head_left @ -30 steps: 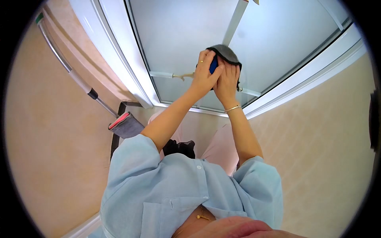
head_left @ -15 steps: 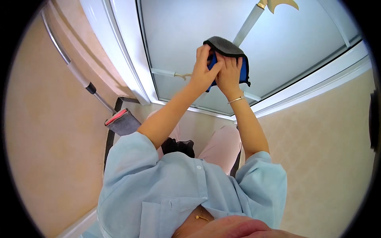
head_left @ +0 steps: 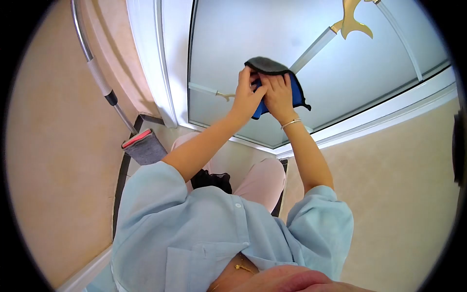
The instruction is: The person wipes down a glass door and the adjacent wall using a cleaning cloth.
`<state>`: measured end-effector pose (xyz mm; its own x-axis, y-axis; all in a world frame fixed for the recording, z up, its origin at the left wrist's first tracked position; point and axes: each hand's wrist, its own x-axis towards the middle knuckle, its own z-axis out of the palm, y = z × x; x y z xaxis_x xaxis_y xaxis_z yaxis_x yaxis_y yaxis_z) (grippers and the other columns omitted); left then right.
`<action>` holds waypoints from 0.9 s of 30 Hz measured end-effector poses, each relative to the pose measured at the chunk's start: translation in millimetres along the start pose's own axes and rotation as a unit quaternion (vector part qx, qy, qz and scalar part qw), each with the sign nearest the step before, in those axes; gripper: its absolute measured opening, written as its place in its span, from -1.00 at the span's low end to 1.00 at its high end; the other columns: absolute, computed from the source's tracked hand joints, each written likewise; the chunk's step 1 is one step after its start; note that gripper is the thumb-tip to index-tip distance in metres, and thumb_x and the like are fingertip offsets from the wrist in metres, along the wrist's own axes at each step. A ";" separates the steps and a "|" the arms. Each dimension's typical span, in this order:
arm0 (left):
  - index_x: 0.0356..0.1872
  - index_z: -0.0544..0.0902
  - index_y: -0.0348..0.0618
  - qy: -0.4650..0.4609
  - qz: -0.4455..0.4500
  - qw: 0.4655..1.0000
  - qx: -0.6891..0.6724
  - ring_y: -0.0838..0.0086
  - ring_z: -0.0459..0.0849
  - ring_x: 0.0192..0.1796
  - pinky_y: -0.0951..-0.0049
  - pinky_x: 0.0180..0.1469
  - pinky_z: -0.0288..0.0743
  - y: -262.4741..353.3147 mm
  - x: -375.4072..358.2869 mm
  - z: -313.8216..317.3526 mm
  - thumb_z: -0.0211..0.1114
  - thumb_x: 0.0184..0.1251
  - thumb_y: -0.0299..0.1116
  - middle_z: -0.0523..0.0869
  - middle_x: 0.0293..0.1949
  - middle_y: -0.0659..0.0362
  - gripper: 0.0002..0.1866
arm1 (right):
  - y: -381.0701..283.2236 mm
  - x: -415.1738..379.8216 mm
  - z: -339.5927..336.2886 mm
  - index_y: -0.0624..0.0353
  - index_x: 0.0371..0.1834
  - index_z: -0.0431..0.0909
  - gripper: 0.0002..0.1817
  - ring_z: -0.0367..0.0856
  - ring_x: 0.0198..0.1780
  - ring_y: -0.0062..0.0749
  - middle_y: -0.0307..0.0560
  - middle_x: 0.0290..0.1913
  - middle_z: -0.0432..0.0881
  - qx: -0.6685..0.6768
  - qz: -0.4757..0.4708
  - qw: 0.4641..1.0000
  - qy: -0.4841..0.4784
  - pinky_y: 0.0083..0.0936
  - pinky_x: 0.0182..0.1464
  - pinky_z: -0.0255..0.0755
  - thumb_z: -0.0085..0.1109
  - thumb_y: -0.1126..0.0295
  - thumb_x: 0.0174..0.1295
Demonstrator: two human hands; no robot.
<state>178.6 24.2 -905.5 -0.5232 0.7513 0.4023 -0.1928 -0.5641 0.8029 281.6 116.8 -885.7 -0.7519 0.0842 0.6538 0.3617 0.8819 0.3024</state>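
A cloth (head_left: 299, 90), grey on one side and blue on the other with black edging, is folded over in front of the frosted glass panel (head_left: 233, 48). My left hand (head_left: 247, 97) grips its left part, thumb and fingertips bent around the edge. Against the blue side lies my right hand (head_left: 278, 97), with a thin bracelet on the wrist; its fingers are stretched out and spread, their tips at the grey fold. How firmly the cloth touches the glass cannot be made out.
A gold handle (head_left: 351, 22) and pale bars cross the glass, which has a white frame (head_left: 168, 63). A flat mop (head_left: 146, 147) with a grey pad and metal pole leans at the left wall. My knees and a black fabric item (head_left: 211, 181) are below.
The view has shifted, so the glass and handle sit differently in the frame. Both hands and the cloth have moved slightly down the glass, and more blue shows on the right.
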 end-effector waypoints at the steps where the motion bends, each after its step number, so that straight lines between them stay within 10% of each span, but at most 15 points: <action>1: 0.40 0.25 -0.18 0.007 -0.019 1.000 -0.014 0.20 0.43 0.32 0.19 0.33 0.38 1.0 -5.7 -1.3 0.25 0.23 -0.58 0.31 0.23 0.05 -0.33 | -2.9 -2.6 -0.3 0.06 0.29 0.52 -0.51 0.51 0.23 -0.23 -0.17 0.15 0.61 -0.006 -0.005 1.000 -0.006 -0.04 0.40 0.20 0.09 0.37 0.25; 5: 0.44 0.21 -0.16 -0.007 -0.011 1.000 0.019 0.33 0.37 0.35 0.29 0.33 0.37 10.6 -3.8 3.2 0.24 0.30 -0.54 0.35 0.26 0.08 -0.32 | -7.2 3.8 -10.1 0.04 0.30 0.52 -0.50 0.51 0.24 -0.25 -0.18 0.16 0.61 0.001 -0.003 1.000 -0.003 -0.06 0.40 0.21 0.09 0.38 0.24; 17: 0.37 0.39 -0.35 0.053 0.438 0.882 0.167 0.03 0.33 0.47 0.23 0.49 0.19 158.3 125.3 70.5 0.24 0.40 -0.35 0.39 0.41 -0.15 -0.44 | 36.7 179.2 -106.5 -0.08 0.54 0.26 -0.32 0.21 0.51 -0.28 -0.27 0.49 0.33 -0.224 0.036 0.961 0.158 0.13 0.53 -0.20 0.03 0.09 0.32; 27: 0.28 0.39 -0.51 0.027 0.404 0.877 0.260 -0.18 0.33 0.43 0.03 0.45 0.23 167.6 110.8 69.8 0.27 0.25 -0.40 0.35 0.39 -0.33 -0.40 | 47.2 170.6 -121.7 -0.13 0.35 0.49 -0.47 0.32 0.47 -0.36 -0.35 0.39 0.47 -0.266 -0.076 0.953 0.121 0.04 0.52 -0.02 0.09 0.13 0.28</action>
<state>146.2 36.9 -695.6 -0.3549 0.1530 0.9223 0.6559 -0.6622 0.3622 237.5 116.4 -675.5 -0.6921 -0.1932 0.6955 0.5352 0.5091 0.6740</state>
